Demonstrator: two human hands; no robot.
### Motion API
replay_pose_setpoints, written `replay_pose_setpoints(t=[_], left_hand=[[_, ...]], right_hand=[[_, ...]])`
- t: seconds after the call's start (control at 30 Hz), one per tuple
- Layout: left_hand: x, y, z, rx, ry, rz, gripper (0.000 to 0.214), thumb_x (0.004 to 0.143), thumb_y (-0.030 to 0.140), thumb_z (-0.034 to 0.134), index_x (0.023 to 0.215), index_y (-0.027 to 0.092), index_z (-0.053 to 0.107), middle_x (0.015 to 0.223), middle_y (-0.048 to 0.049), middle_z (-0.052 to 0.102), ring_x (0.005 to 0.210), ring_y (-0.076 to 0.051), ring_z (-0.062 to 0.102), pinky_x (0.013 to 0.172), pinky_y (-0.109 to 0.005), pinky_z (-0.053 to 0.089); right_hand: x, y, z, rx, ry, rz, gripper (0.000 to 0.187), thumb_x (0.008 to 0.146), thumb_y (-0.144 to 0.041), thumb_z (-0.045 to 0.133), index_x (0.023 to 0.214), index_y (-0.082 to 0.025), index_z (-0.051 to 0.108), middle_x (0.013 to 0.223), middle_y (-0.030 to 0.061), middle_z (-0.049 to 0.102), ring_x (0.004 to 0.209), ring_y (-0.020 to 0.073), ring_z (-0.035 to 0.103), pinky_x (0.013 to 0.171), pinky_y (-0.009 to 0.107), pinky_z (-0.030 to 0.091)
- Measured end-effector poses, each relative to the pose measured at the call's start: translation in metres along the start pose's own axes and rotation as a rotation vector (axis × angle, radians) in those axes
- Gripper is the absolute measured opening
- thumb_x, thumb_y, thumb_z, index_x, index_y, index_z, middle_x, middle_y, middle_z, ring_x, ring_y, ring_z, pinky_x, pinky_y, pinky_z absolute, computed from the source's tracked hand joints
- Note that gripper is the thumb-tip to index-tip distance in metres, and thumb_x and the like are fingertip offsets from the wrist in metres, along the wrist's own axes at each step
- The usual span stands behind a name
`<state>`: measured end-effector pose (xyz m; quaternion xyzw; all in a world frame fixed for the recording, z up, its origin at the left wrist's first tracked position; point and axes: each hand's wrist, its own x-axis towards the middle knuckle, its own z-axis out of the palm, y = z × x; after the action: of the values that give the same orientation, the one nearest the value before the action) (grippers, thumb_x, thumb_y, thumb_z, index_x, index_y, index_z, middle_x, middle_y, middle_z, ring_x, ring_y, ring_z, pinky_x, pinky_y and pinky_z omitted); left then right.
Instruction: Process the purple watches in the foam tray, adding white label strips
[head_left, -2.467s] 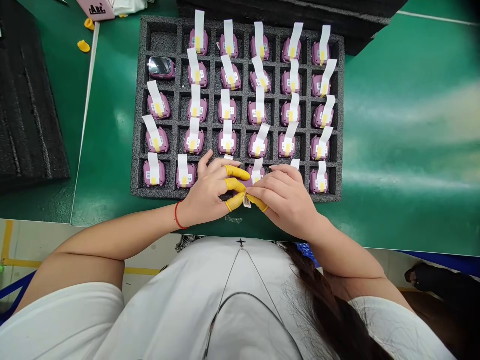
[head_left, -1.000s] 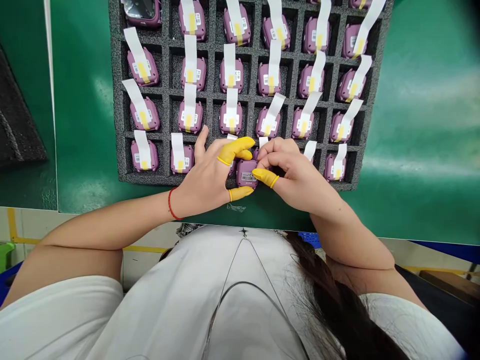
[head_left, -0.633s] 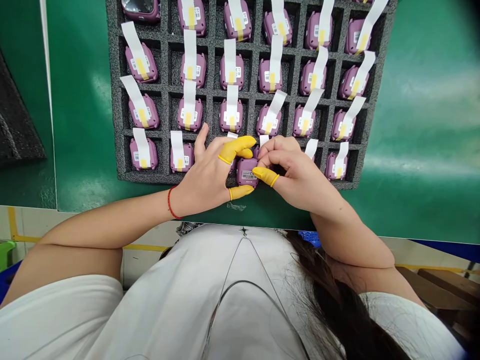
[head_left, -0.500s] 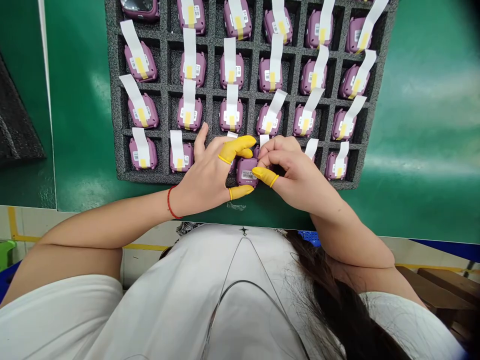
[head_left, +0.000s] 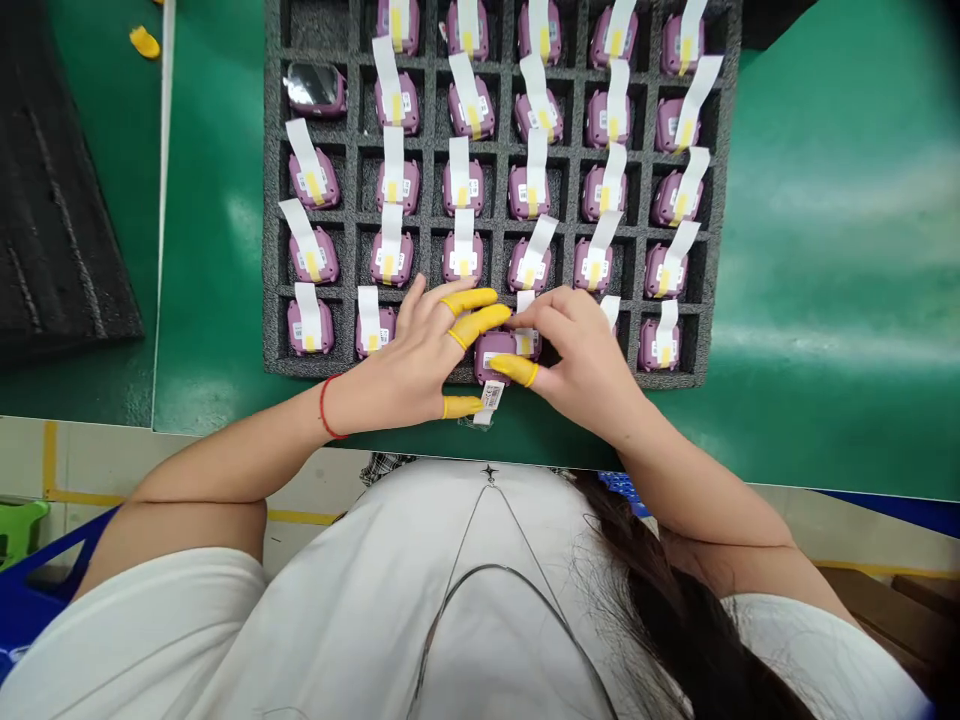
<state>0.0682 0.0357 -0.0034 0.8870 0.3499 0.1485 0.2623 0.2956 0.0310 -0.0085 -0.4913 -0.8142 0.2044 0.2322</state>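
Pinching a purple device (head_left: 491, 347) from both sides, the two hands meet over the near edge of the black foam tray (head_left: 273, 300), at the middle of its front row. The left hand (head_left: 412, 362) comes in from the left with the forearm laid across the counter (head_left: 825, 300) edge and the wrist bent slightly. Its index and middle fingers, in yellow finger cots (head_left: 478, 322), stretch over the device's far side, while the capped thumb (head_left: 460, 406) reaches in below, touching a white barcode label (head_left: 492, 398) that hangs from the device's near edge. A red string bracelet (head_left: 324, 405) circles that wrist. The right hand (head_left: 586, 362) arrives from the right, knuckles up and fingers curled; its capped thumb presses the device's near side and its fingertips close on the far side beside a white paper strip (head_left: 525, 318). Both hands grasp the device, which sits just above the tray's front compartments. Other purple units with strips fill the remaining cells.
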Motion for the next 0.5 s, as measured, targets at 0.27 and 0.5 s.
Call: replay_pose_setpoints(t=[0.27, 0.5], left_hand=[[-0.002, 0.008, 0.011, 0.187, 0.038, -0.05, 0.074, 0.079, 0.03, 0.074, 0.142, 0.021, 0.036, 0.149, -0.0204, 0.038, 0.148, -0.04, 0.021, 0.116, -0.071, 0.006], [0.014, 0.026, 0.011, 0.091, 0.059, -0.088, 0.041, 0.085, 0.031, 0.066, 0.121, 0.018, 0.053, 0.129, -0.0116, 0.056, 0.133, -0.031, 0.042, 0.121, -0.063, 0.01]], right_hand=[[0.009, 0.004, 0.014, 0.07, 0.021, 0.061, 0.02, 0.09, -0.039, 0.062, 0.081, -0.021, 0.063, 0.084, 0.0043, 0.063, 0.082, 0.0216, 0.051, 0.074, 0.037, 0.037], [0.007, 0.013, -0.003, 0.42, 0.257, 0.125, 0.015, 0.088, -0.025, 0.058, 0.074, -0.02, 0.06, 0.074, 0.0007, 0.059, 0.069, 0.015, 0.052, 0.063, 0.03, 0.04]])
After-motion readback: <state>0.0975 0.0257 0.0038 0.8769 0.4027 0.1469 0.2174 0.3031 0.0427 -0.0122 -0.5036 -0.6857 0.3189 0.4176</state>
